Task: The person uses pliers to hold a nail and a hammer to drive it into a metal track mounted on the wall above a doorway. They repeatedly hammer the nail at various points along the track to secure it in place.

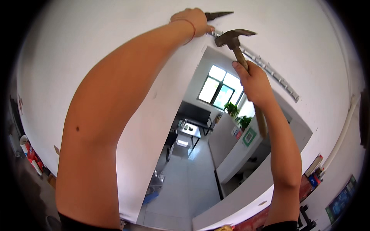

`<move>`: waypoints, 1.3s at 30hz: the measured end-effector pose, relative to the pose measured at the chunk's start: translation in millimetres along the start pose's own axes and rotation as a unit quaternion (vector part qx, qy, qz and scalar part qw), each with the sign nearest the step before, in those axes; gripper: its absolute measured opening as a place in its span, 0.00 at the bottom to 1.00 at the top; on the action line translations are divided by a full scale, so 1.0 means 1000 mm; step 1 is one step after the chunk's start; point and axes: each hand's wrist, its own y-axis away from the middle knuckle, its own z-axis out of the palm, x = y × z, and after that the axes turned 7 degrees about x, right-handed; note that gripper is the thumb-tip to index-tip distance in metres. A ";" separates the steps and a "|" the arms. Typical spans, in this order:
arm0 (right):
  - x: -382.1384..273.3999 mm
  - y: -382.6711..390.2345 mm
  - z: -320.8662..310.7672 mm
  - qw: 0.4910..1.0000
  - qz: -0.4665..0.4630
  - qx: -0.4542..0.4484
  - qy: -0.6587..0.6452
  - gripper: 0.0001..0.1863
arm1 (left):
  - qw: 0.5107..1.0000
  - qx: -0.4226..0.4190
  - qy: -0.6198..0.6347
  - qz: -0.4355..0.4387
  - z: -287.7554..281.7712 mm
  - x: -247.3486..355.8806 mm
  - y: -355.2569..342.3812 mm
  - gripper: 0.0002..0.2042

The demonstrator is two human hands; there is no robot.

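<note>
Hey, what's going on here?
A person is reaching up a white wall. The right hand grips a hammer by its handle, head up. The left hand holds a dark pointed tool near the upper end of a metal strip above an opening.

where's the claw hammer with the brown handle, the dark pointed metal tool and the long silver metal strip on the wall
Claw hammer [239, 56], head view: upper handle.
Dark pointed metal tool [219, 15], head view: tapered part.
Silver metal strip [268, 68], head view: middle stretch.
</note>
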 end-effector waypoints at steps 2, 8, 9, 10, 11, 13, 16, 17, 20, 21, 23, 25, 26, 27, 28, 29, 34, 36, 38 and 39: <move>-0.026 0.008 -0.019 0.995 0.043 0.040 -0.075 0.27 | 1.000 0.000 0.012 0.001 -0.007 -0.005 -0.001 0.31; 0.000 0.008 0.004 0.999 0.020 -0.043 -0.023 0.27 | 0.998 -0.050 0.031 0.006 -0.007 0.003 0.005 0.32; -0.011 0.010 -0.005 0.999 0.010 -0.009 -0.048 0.27 | 0.999 -0.027 0.018 0.020 -0.008 -0.001 0.002 0.32; -0.019 0.016 -0.012 0.997 0.010 0.013 -0.073 0.27 | 0.999 -0.018 0.006 0.032 -0.006 -0.003 0.007 0.32; -0.026 0.014 -0.021 0.993 0.028 0.059 -0.094 0.27 | 0.999 -0.003 0.010 0.031 -0.011 -0.006 0.001 0.33; -0.017 0.005 -0.013 0.994 0.022 0.023 -0.104 0.28 | 1.000 -0.002 0.022 0.016 -0.007 -0.007 0.005 0.34; 0.002 -0.010 0.004 0.997 0.016 -0.061 -0.048 0.29 | 0.999 -0.036 0.040 -0.004 -0.011 -0.003 0.002 0.34; 0.002 -0.004 -0.001 0.998 0.014 -0.042 -0.038 0.29 | 0.999 -0.032 0.031 0.001 -0.008 0.000 0.007 0.34; -0.016 0.007 -0.020 0.988 0.034 0.066 -0.136 0.28 | 0.999 -0.013 0.026 0.014 -0.007 -0.006 0.004 0.34; -0.012 0.007 -0.015 0.989 0.030 0.072 -0.122 0.28 | 1.000 -0.005 0.026 0.012 -0.008 -0.006 0.005 0.34; 0.014 -0.004 0.006 0.999 -0.001 0.016 -0.030 0.26 | 1.000 -0.013 0.022 0.004 -0.003 -0.006 0.006 0.32; 0.010 -0.018 -0.001 0.997 -0.050 -0.039 0.035 0.26 | 1.000 -0.024 0.002 0.004 -0.008 -0.004 -0.006 0.28; 0.008 -0.013 -0.011 0.999 -0.014 -0.029 -0.005 0.26 | 0.999 -0.020 0.009 0.023 -0.009 -0.005 -0.008 0.30; -0.007 -0.013 -0.025 0.999 0.011 -0.008 -0.048 0.27 | 0.999 -0.014 0.011 0.044 -0.013 -0.008 -0.007 0.32; -0.012 -0.011 -0.033 0.998 0.006 0.030 -0.063 0.27 | 0.998 -0.018 0.015 0.061 -0.011 -0.011 -0.002 0.35; -0.026 -0.004 -0.037 0.993 0.030 0.043 -0.105 0.27 | 0.999 -0.030 0.008 0.031 -0.010 -0.009 0.000 0.35; 0.000 -0.013 -0.004 0.995 -0.048 -0.079 0.031 0.28 | 0.999 -0.030 0.027 0.022 -0.007 -0.005 0.002 0.35; -0.019 -0.001 -0.018 0.999 0.024 -0.003 -0.036 0.28 | 0.999 -0.017 0.015 0.023 -0.012 -0.008 0.000 0.35; -0.022 -0.001 -0.026 0.993 0.034 0.021 -0.110 0.26 | 0.999 -0.023 0.021 0.013 -0.012 -0.009 0.004 0.34; -0.015 -0.003 -0.018 0.996 0.023 -0.011 -0.087 0.26 | 1.000 -0.019 0.016 0.018 -0.013 -0.012 0.003 0.34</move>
